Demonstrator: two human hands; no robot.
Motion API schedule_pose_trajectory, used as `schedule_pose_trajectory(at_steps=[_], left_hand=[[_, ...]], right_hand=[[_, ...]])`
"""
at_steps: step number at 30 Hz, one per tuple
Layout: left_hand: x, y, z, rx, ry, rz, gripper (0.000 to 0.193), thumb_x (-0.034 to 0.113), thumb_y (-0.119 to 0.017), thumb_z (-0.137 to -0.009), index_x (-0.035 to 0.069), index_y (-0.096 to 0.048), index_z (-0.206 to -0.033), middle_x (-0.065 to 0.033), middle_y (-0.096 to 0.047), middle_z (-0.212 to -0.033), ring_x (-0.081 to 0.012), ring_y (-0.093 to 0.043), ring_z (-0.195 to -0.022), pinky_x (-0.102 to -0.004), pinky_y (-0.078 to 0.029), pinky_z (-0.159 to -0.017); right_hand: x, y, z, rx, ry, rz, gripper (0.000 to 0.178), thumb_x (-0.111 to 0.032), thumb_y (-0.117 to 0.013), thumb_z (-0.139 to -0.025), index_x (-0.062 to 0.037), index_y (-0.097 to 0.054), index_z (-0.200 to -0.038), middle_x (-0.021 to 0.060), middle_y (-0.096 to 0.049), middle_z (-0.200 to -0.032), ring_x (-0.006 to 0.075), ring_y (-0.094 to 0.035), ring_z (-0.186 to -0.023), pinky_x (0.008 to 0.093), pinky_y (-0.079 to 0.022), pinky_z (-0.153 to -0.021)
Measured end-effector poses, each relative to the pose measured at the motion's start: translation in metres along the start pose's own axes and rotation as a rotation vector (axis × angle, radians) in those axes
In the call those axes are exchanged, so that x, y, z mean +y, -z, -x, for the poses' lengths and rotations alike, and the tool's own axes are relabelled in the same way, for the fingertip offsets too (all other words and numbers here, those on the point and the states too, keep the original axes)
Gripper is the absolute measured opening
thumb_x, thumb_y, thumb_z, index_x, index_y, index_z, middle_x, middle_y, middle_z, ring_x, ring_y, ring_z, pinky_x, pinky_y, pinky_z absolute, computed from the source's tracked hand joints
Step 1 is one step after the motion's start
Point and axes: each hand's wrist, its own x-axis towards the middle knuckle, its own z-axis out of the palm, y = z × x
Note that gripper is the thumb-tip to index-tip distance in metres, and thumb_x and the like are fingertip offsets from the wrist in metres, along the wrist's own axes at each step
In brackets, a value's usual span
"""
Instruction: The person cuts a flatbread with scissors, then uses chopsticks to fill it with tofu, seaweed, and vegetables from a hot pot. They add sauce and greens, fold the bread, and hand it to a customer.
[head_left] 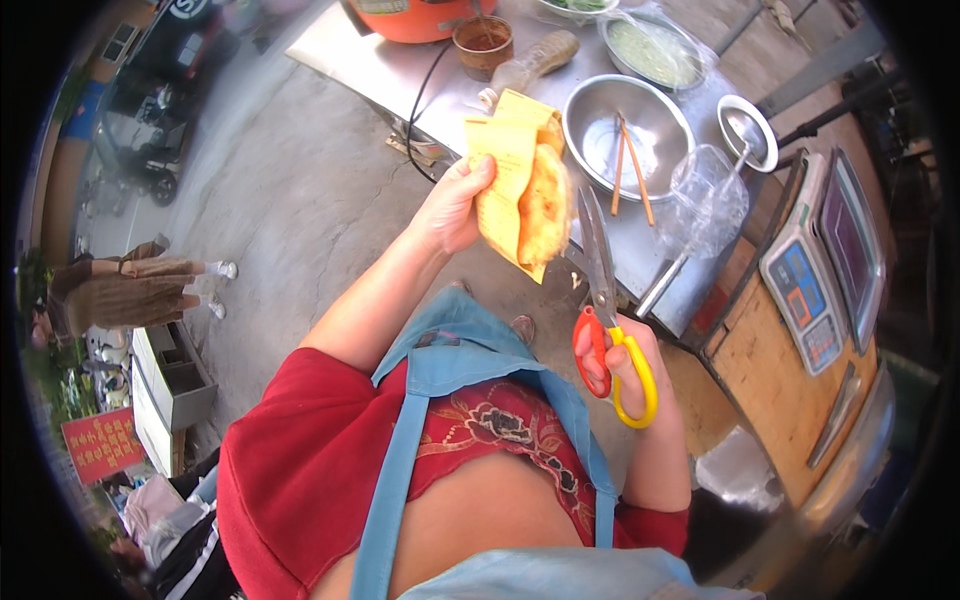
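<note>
My left hand (462,204) is closed on a yellow paper sleeve (500,185) with a golden flatbread (546,210) partly inside it. The bread's browned side sticks out to the right of the paper. In my right hand (640,365) is a pair of scissors (600,270), one handle loop red and the other yellow. Its long metal blades point up, close to the bread's right edge and apart from each other only slightly, if at all. Just beyond the bread stands a steel bowl (585,150) with a pair of wooden chopsticks (620,165) leaning in it.
On the metal table (390,75) are an orange pot (415,20), a sauce tub (482,50), a squeeze bottle (535,62), a plastic-covered bowl (655,50) and a ladle in a white bowl (765,150). A weighing scale (805,285) sits at right. A person (130,295) stands at left.
</note>
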Motion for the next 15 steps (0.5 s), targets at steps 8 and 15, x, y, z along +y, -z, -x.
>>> schedule_pose_trajectory(at_steps=[8,15], left_hand=[[0.035,0.096,-0.002,0.471,-0.015,0.179,0.048,0.026,-0.06,-0.087,0.002,-0.043,-0.125,-0.0121,-0.053,-0.123,-0.0263,-0.052,-0.112,-0.0417,-0.041,-0.098],[0.09,0.171,-0.082,0.525,0.128,-0.404,0.035,0.013,-0.054,-0.089,-0.005,-0.047,-0.118,-0.017,-0.058,-0.112,-0.026,-0.059,-0.099,-0.0395,-0.049,-0.086]], right_hand=[[0.013,0.004,-0.05,0.421,-0.006,0.086,0.042,-0.044,-0.062,-0.083,-0.003,-0.05,-0.083,-0.0031,-0.039,-0.056,0.006,-0.036,-0.044,0.0198,-0.027,-0.04],[0.034,-0.054,-0.126,0.595,-0.108,-0.181,0.028,-0.029,-0.062,-0.084,-0.0056,-0.047,-0.08,-0.0023,-0.04,-0.055,0.0058,-0.035,-0.042,0.0199,-0.025,-0.038]])
